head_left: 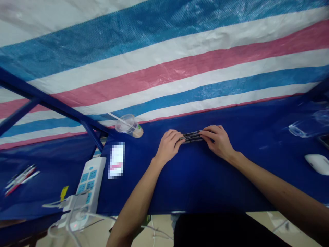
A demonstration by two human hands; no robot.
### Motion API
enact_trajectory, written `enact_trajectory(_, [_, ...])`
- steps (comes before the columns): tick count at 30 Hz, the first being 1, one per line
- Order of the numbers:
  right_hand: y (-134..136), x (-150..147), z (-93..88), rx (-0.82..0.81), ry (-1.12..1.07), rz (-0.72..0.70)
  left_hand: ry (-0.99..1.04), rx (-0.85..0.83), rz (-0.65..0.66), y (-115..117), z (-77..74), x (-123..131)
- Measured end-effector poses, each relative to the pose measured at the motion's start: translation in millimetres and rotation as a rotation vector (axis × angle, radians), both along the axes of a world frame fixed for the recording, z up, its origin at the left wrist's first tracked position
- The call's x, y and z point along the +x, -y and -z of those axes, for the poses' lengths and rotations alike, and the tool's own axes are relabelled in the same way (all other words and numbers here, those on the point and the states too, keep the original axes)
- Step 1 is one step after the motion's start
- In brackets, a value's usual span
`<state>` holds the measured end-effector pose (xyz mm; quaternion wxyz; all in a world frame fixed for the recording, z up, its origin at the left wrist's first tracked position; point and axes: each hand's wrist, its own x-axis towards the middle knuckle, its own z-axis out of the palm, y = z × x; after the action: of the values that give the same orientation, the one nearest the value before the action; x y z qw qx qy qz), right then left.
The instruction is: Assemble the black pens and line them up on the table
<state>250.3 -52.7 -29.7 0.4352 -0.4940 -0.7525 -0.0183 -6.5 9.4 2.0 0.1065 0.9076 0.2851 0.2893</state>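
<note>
A small bundle of dark pens point(192, 136) lies across the blue table cover point(195, 178), held at both ends. My left hand point(169, 145) grips the left end with curled fingers. My right hand point(218, 140) closes over the right end, fingers pressed on top of the pens. Both forearms reach in from the near edge of the table.
A clear plastic cup with a straw point(128, 125) lies tipped at the back left. A white card point(117, 160) and a white power strip point(87, 181) with plugged cables sit at left. Several pens point(22, 176) lie far left. A white mouse point(318, 163) and clear plastic items point(299, 130) are at right.
</note>
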Motion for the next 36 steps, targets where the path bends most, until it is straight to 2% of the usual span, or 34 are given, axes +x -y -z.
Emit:
enact_trajectory(5, [-2.3,5.2,-0.6,0.010,-0.019,0.027,0.028,0.008,-0.037,-3.9,-1.3,-4.9])
enact_trajectory(11, [0.2,0.7,-1.6,0.029,0.014,0.021,0.014,0.004,-0.018,-1.7,-2.2,-2.2])
enact_trajectory(22, [7.7,-16.2,-1.5,-0.009,0.000,-0.224,-0.080,-0.009,0.125,12.8,3.5,13.5])
enact_trajectory(29, [9.9,-17.0,-5.6,-0.050,0.029,-0.236,-0.058,0.012,0.127,13.9,6.4,14.5])
enact_trajectory(36, [9.9,-16.6,-5.8,-0.037,0.036,-0.215,-0.057,0.018,0.079,11.8,-0.1,11.3])
